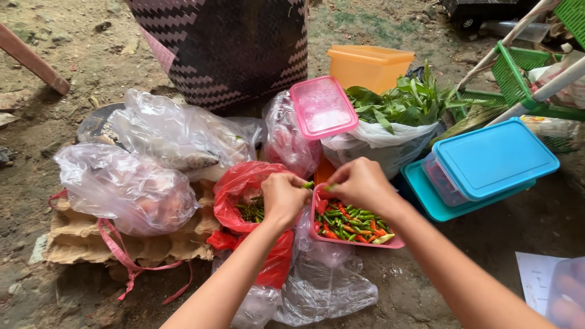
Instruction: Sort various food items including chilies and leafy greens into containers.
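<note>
A small green chili is pinched between the two hands, its long axis running roughly left to right, one end toward the left hand and the other toward the right hand. Both hands are clenched around it with fingertips drawn together, the left gripping the near end and the right closing on the far end, where a bit of green stem shows; how much of the chili is covered cannot be told. It hangs just above the left rim of a pink container that lies on the ground and holds a heap of green, red and orange chilies, most of them lying at mixed angles. Just left of the container, under the left hand, a red plastic bag stands open with more dark green chilies inside. Crumpled clear bags lie in front of both. Behind the hands a pink lid rests tilted on a clear bag, beside a white bag of leafy greens and an orange tub. To the right sit stacked boxes with a turquoise lid; to the left, filled clear bags rest on a cardboard egg tray, with a woven dark basket beyond.
</note>
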